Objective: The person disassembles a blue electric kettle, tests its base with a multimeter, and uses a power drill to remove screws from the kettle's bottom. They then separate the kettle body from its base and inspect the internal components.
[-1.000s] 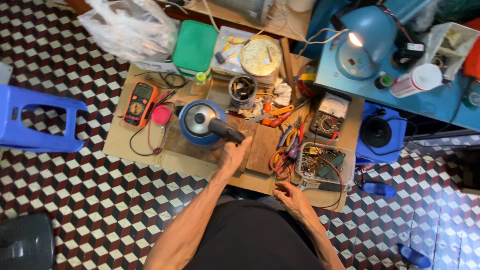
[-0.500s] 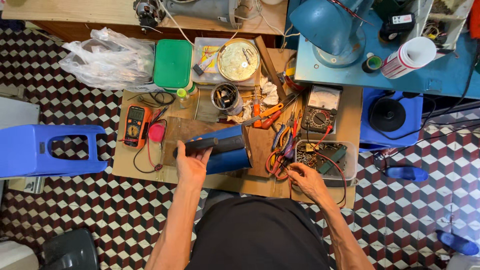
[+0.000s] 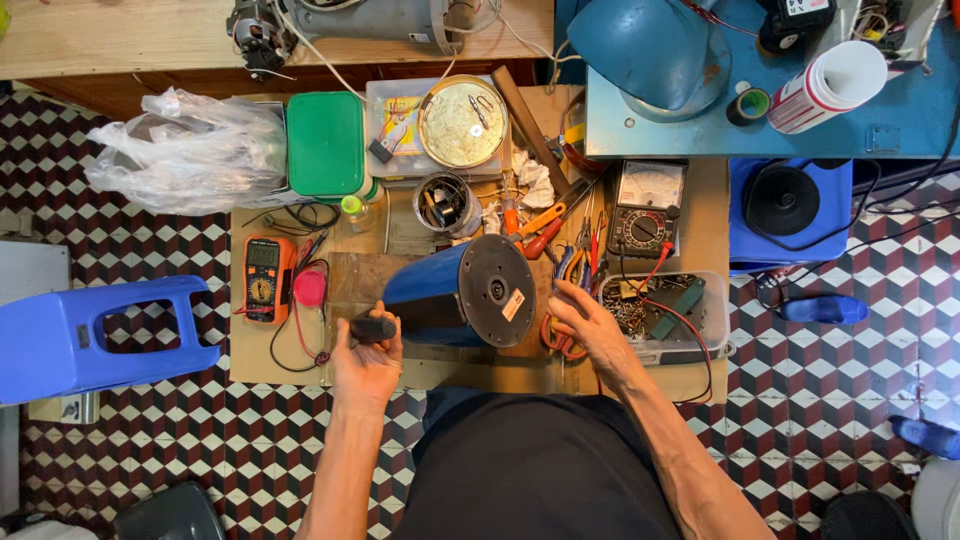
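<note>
Kettle: The blue kettle (image 3: 440, 295) now lies on its side near the middle of the counter (image 3: 440, 372). A second ago it stood up and I saw its shiny lid. Now I see its round dark bottom (image 3: 497, 291), turned toward the right.
Handle: The black handle (image 3: 372, 328) sticks out at the left of the kettle, close to the front edge of the counter.
Left hand: My left hand (image 3: 366, 362) is closed around the black handle. It has stayed on that handle while the kettle tipped over.
Right hand: My right hand (image 3: 585, 325) is half open, fingers loose, just beside the kettle's bottom. It rests over the red-handled tools (image 3: 556, 338) by the front right part of the counter. I cannot tell if it holds anything small.
What changed: The kettle went from standing to lying down, so its underside is easy to get at now. I think the bottom plate is what I look at next.
Near things: The clear tray of small parts (image 3: 700, 320) sits at the right edge. The black meter (image 3: 646, 208) is behind it.
Left side: The orange meter (image 3: 262, 277) and a pink round cap (image 3: 309, 288) lie at the left edge, with wires around them.
Back edge: A green box (image 3: 325, 145) and a round gold tin lid (image 3: 461, 122) sit along the back edge.
</note>
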`<state>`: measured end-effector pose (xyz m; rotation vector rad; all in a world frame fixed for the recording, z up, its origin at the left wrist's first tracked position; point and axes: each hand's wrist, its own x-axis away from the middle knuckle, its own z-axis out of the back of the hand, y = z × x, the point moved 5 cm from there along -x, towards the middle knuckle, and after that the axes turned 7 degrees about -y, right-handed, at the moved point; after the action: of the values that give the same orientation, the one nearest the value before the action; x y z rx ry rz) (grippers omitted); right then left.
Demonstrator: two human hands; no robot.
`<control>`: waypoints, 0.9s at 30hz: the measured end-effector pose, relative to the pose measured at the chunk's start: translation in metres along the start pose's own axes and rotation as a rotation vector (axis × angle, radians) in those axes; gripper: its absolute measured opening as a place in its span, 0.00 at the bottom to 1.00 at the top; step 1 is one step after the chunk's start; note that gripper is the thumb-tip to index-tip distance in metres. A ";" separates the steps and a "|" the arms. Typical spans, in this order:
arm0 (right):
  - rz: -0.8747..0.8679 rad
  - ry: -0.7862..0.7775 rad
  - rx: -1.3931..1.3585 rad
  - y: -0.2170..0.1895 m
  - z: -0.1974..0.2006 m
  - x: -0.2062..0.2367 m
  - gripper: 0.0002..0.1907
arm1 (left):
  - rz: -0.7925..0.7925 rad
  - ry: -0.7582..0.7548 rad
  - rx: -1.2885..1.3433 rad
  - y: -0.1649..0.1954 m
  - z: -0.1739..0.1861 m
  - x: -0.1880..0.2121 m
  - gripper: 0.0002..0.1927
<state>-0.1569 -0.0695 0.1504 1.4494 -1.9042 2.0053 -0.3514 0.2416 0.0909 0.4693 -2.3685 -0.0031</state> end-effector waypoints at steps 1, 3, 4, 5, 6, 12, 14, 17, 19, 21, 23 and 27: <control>-0.007 -0.023 -0.032 -0.010 -0.010 -0.006 0.37 | 0.037 -0.032 0.041 -0.005 0.004 -0.006 0.35; -0.023 -0.060 -0.096 -0.026 -0.026 -0.011 0.39 | 0.066 -0.024 0.122 -0.010 0.019 -0.018 0.36; 0.037 -0.049 -0.049 -0.035 -0.028 -0.009 0.39 | 0.055 0.009 0.166 -0.014 0.027 -0.027 0.37; 0.098 -0.041 0.002 -0.044 -0.030 -0.009 0.39 | 0.042 0.041 0.214 -0.018 0.035 -0.036 0.38; 0.160 -0.038 0.054 -0.052 -0.032 -0.010 0.39 | 0.047 0.075 0.191 -0.022 0.043 -0.046 0.33; 0.184 0.011 0.072 -0.060 -0.040 -0.015 0.43 | 0.056 0.189 0.114 -0.034 0.073 -0.074 0.17; 0.241 -0.001 0.099 -0.061 -0.046 -0.016 0.45 | 0.056 0.196 0.127 -0.033 0.073 -0.073 0.16; 0.236 0.028 0.103 -0.059 -0.050 -0.018 0.46 | 0.176 0.216 -0.168 -0.025 0.070 -0.063 0.19; 0.220 0.034 0.070 -0.058 -0.050 -0.022 0.47 | 0.212 0.314 -0.928 -0.005 0.060 -0.038 0.36; 0.220 0.015 0.010 -0.059 -0.048 -0.029 0.49 | 0.066 0.433 -1.576 0.014 0.025 -0.019 0.40; 0.204 -0.039 -0.030 -0.057 -0.051 -0.031 0.48 | -0.289 0.538 -2.094 0.026 -0.032 0.006 0.33; 0.199 -0.067 -0.064 -0.055 -0.052 -0.034 0.45 | -0.505 -0.108 -1.613 -0.034 -0.125 0.031 0.36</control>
<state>-0.1356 0.0044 0.1818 1.3781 -2.1989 1.9738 -0.2798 0.2154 0.2005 0.1881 -1.5310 -1.9516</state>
